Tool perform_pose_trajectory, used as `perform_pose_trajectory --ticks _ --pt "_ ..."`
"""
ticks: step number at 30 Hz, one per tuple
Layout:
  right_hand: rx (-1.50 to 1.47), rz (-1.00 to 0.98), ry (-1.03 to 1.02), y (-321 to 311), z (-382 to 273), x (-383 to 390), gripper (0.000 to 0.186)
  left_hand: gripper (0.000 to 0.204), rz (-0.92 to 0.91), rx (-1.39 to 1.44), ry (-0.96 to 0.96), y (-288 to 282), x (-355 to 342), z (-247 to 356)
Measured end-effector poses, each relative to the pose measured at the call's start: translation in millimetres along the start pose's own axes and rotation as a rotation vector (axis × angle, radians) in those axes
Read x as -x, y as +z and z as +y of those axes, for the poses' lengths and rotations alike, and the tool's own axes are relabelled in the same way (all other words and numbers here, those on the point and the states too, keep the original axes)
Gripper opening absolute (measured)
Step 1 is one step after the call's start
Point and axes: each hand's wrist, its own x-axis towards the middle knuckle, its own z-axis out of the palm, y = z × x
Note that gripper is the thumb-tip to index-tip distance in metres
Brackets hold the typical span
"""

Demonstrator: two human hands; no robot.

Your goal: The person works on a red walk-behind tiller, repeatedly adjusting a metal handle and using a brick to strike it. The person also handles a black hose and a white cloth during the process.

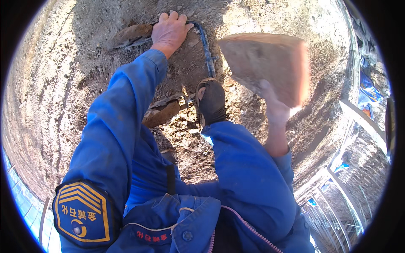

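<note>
My left hand (171,30) is stretched far forward, its fingers closed round the end of a bent dark-blue metal bar (205,44). A rusty flat piece (134,35) sticks out to the left of that hand, just above the dirt. The bar curves right and back to my dark shoe (211,101), which seems to rest on its near end. Beside the shoe lies another rusty piece (162,114) with a thin metal rod. My right hand (273,99), smeared by motion, grips a reddish-brown brick-like block (268,63) raised off the ground.
Rough dirt ground (55,92) surrounds me, with sunlit and shaded patches. At the right edge stand pale bars (363,120), with blue scraps (369,88) near them. Blue sheeting (25,202) shows at the lower left. My bent knee (253,168) is between my arms.
</note>
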Motion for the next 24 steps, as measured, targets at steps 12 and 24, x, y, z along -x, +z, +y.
perform_pose_trajectory --ticks 12,24 --pt "-0.216 0.189 -0.241 -44 -34 -23 0.053 0.033 0.028 -0.035 0.035 6 -1 -1" --pt "0.239 0.027 0.128 28 16 -6 0.083 0.038 -0.047 -0.024 0.047 -2 -6 4"
